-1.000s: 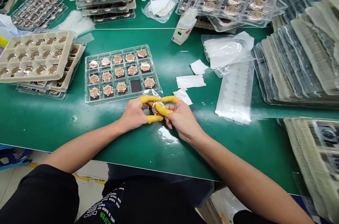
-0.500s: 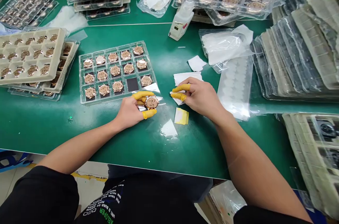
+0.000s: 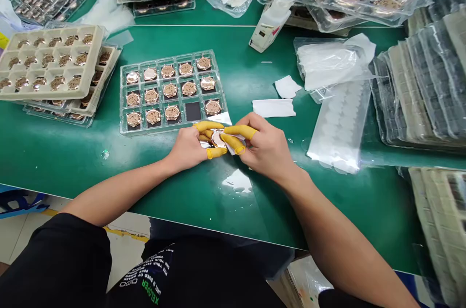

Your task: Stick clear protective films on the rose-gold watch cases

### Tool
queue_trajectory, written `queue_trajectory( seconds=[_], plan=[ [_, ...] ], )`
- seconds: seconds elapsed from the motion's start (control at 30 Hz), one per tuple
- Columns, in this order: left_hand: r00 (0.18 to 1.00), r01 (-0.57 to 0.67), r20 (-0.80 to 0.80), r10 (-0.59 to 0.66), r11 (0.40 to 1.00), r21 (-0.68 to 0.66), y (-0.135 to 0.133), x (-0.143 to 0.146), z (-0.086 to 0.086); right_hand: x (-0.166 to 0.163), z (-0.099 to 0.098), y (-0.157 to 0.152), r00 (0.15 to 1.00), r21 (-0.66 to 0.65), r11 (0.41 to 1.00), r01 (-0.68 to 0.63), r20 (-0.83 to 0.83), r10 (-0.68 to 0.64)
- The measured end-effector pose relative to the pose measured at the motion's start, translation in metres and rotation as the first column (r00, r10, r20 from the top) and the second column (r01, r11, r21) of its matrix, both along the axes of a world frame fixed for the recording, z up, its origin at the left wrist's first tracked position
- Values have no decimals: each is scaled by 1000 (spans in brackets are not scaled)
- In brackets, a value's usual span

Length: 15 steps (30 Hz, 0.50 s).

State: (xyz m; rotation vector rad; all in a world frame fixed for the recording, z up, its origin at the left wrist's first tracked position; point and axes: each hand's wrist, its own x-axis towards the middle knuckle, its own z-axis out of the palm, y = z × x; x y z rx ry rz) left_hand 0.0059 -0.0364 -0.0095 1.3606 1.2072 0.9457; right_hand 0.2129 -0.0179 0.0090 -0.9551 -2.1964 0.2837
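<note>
Between the yellow-capped fingers of my left hand [image 3: 190,149] is a rose-gold watch case [image 3: 217,138], its round back facing up. My right hand [image 3: 265,146], also in yellow finger cots, pinches a folded white cloth [image 3: 230,149] and has its fingers on the watch case. Part of the case is hidden beneath those fingers. Just beyond my left hand lies a clear compartment tray [image 3: 140,129] of similar watch cases. One compartment [image 3: 192,111] in its front row shows only a dark pad.
White paper pieces [image 3: 274,108] lie right of the tray. A white bottle [image 3: 271,24] stands farther back. Stacked trays of watch cases [image 3: 51,62] rise at left and behind; trays [image 3: 418,89] pile at right. Clear plastic sheeting [image 3: 340,123] lies beside them.
My right hand has moved left with the white cloth and now meets the watch case in my left hand. The view has shifted, so the table's things appear displaced.
</note>
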Motion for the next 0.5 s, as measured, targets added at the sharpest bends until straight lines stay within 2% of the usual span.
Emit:
queue_trajectory(
  seconds=[0.1,0.13,0.23,0.3,0.4,0.5],
  plan=[
    [999,16,-39,-15,999,29,0,1,0,3,-2,2,994,-17,994,-105,-19,104],
    [998,27,-49,-25,999,42,0,1,1,4,-2,3,995,-26,994,-102,-15,102],
    [1000,18,15,-18,1000,3,0,2,1,5,0,3,1000,-78,997,14,6,-13],
    [999,-7,45,8,1000,-21,0,2,1,6,1,3,1000,-126,992,6,18,-4],
    [999,10,-44,-9,999,32,-1,1,1,6,2,3,997,-174,983,-50,49,60],
    [1000,16,-25,-15,999,28,-1,1,0,4,2,1,998,-170,984,56,51,-48]
  ],
)
